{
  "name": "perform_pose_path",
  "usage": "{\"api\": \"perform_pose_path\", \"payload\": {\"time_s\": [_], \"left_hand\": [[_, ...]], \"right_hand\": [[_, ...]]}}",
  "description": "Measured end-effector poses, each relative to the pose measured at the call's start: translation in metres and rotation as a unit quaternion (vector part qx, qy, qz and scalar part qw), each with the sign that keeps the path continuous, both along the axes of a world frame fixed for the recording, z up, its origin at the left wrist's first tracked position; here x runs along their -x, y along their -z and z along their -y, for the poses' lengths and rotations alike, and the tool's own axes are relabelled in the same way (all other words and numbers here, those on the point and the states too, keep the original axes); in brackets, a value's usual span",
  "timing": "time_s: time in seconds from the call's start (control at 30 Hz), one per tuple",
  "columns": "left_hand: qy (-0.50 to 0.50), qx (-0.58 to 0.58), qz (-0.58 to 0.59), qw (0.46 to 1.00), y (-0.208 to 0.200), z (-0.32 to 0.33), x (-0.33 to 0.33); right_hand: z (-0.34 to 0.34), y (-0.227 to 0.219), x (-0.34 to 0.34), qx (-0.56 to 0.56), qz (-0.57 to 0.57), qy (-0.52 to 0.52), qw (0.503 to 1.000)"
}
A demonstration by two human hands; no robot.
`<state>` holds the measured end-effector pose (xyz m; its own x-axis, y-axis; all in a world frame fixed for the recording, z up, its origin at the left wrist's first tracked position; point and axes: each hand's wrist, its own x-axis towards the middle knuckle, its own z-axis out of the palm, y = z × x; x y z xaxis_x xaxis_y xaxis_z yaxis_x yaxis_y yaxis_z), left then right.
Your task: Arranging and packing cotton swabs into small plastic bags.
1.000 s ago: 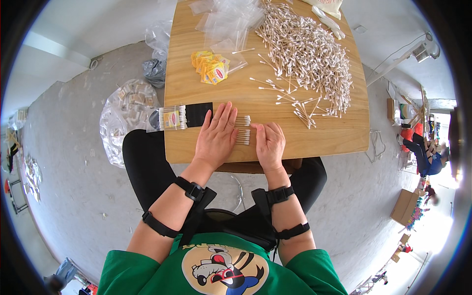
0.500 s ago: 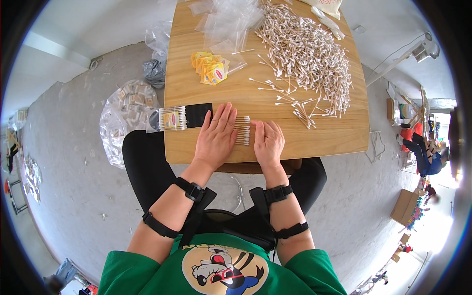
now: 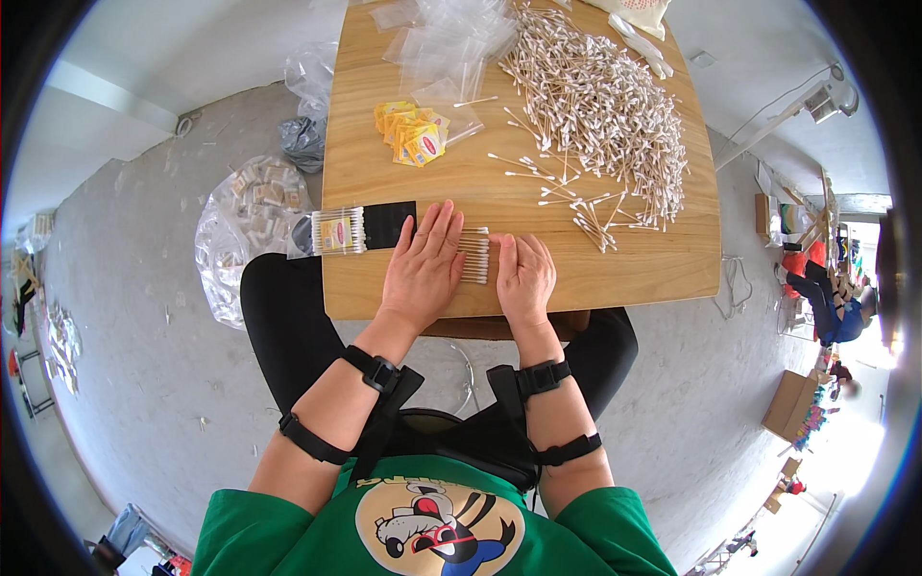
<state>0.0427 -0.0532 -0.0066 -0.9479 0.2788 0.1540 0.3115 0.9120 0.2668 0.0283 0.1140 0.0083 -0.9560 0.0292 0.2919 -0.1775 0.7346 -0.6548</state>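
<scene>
My left hand point(image 3: 420, 261) lies flat, fingers stretched out and close together, over a row of cotton swabs point(image 3: 475, 261). Their white tips stick out past its right side; the rest of the row is under the palm. My right hand point(image 3: 526, 274) is curled beside those tips, one fingertip close to the uppermost swab; I cannot tell whether it touches. No object shows in its closed fingers. Left of my left hand, a black strip point(image 3: 389, 225) lies flat on the table. It adjoins a clear pack of cotton swabs point(image 3: 338, 233) with a yellow card.
A large heap of loose cotton swabs point(image 3: 605, 115) covers the table's point(image 3: 672, 264) far right. Yellow cards point(image 3: 411, 134) and clear plastic bags point(image 3: 447, 48) lie farther back on the left. Beside the table's left edge, a big clear bag point(image 3: 254, 226) holds several packs. Another person point(image 3: 840, 312) sits far right.
</scene>
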Motion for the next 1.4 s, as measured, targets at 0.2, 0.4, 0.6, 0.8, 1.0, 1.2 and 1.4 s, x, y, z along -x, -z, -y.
{"api": "perform_pose_path", "payload": {"time_s": [0.2, 0.4, 0.6, 0.8, 1.0, 1.2, 1.4], "left_hand": [[0.000, 0.001, 0.001, 1.000, -0.001, -0.001, 0.000], [-0.003, -0.011, -0.003, 1.000, 0.001, 0.000, 0.000], [-0.004, -0.020, 0.001, 1.000, -0.001, 0.001, 0.000], [0.003, -0.019, 0.001, 1.000, -0.005, -0.002, 0.000], [-0.004, -0.016, 0.004, 1.000, -0.004, 0.001, -0.001], [-0.004, -0.042, -0.010, 0.999, 0.000, 0.001, 0.000], [0.012, -0.073, -0.008, 0.997, -0.002, 0.003, -0.001]], "right_hand": [[-0.001, 0.001, 0.000, 0.005, -0.013, -0.004, 1.000], [-0.001, -0.001, 0.005, 0.013, 0.012, 0.000, 1.000], [-0.003, -0.008, 0.008, -0.019, 0.072, -0.019, 0.997], [-0.011, -0.015, 0.025, -0.035, -0.024, -0.178, 0.983], [-0.044, -0.022, 0.044, -0.175, -0.043, -0.064, 0.982], [-0.008, -0.022, -0.022, -0.199, 0.023, -0.203, 0.958], [0.003, -0.006, -0.016, -0.260, 0.047, -0.179, 0.948]]}}
